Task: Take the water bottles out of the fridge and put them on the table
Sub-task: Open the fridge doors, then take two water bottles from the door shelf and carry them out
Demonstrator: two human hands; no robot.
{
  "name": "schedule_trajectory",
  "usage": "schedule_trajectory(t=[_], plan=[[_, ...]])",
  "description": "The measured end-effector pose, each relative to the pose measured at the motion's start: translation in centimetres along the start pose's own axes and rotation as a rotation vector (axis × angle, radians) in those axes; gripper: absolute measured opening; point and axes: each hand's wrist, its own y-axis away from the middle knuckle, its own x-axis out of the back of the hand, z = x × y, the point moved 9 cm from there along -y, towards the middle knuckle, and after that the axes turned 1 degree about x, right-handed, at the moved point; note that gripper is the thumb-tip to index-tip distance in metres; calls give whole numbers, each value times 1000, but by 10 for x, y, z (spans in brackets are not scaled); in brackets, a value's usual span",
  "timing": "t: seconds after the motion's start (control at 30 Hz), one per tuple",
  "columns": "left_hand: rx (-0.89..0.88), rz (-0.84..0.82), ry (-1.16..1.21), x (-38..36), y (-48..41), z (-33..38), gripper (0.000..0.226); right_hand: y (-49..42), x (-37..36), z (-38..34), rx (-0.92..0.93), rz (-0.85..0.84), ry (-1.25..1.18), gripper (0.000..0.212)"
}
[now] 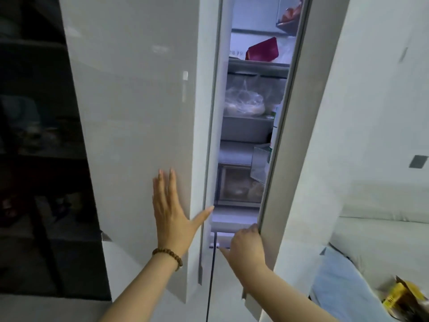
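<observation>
A tall pale fridge fills the view. Its left door [139, 101] looks shut, and my left hand [173, 212] lies flat and open against it, thumb at the door's edge. The right door [299, 140] stands partly ajar. My right hand [248, 246] curls its fingers around that door's lower inner edge. Through the narrow gap I see lit shelves [257, 67] with a red packet [263, 51], a clear plastic bag of food [245, 103] and a lower drawer [239, 189]. A bottle-like shape [276, 122] shows in the right door rack, mostly hidden. No table is in view.
A dark shelving unit [39, 135] stands to the left of the fridge. To the right are a white wall [376, 101], a pale sofa [385, 217] with a light blue cloth [341, 282] and a yellow packet [399, 296].
</observation>
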Motion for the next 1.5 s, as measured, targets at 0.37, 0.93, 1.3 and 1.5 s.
schedule_trajectory(t=[0.37, 0.93, 1.3, 1.5], plan=[[38, -31, -57, 26, 23, 3, 116, 60, 16, 37, -80, 142, -332, 72], [-592, -412, 6, -88, 66, 273, 66, 276, 11, 316, -726, 1202, -905, 92], [-719, -664, 103, -166, 122, 384, 56, 308, -57, 396, -776, 1066, -1118, 102], [-757, -699, 137, -166, 119, 394, 56, 315, -62, 400, -839, 1133, -1105, 94]])
